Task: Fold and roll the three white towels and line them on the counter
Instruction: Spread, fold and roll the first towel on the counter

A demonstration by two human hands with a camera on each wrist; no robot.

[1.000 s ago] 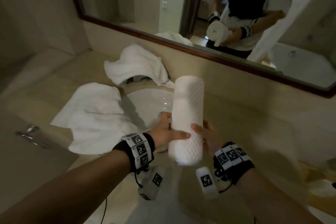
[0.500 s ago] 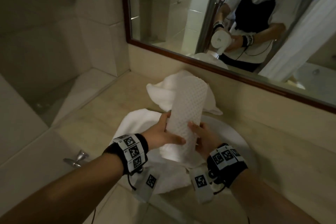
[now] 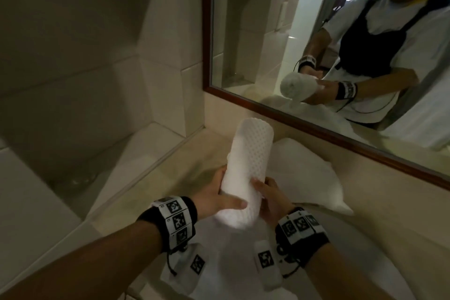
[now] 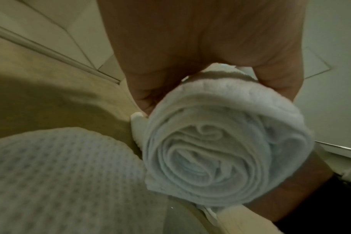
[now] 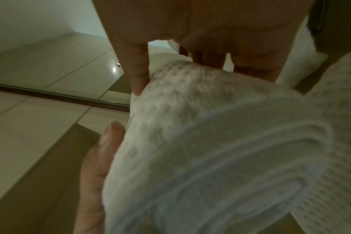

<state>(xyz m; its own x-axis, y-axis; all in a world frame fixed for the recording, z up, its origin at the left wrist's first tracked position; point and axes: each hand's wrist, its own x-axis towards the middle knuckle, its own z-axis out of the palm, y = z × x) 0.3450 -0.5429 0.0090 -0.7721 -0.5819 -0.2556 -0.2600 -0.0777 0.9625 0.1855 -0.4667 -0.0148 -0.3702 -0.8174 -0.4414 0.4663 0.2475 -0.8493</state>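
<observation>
A rolled white waffle towel (image 3: 246, 168) is held in the air above the beige counter (image 3: 155, 182), its far end pointing toward the mirror. My left hand (image 3: 219, 197) grips its near end from the left, thumb across the top. My right hand (image 3: 270, 197) holds the same end from the right. The left wrist view shows the roll's spiral end (image 4: 226, 158) in my palm. In the right wrist view the roll (image 5: 220, 142) fills the frame under my fingers (image 5: 138, 72). A second loose white towel (image 3: 306, 173) lies on the counter behind; a third (image 3: 219, 263) lies under my wrists.
A wood-framed mirror (image 3: 316, 122) runs along the back wall and reflects a person holding the roll. A tiled wall and a lower ledge (image 3: 136, 151) bound the counter on the left. A basin rim (image 3: 365, 246) curves at the lower right.
The view has swung left along the counter. Both hands have carried the rolled towel leftward toward the corner by the tiled wall, keeping the same hold.
</observation>
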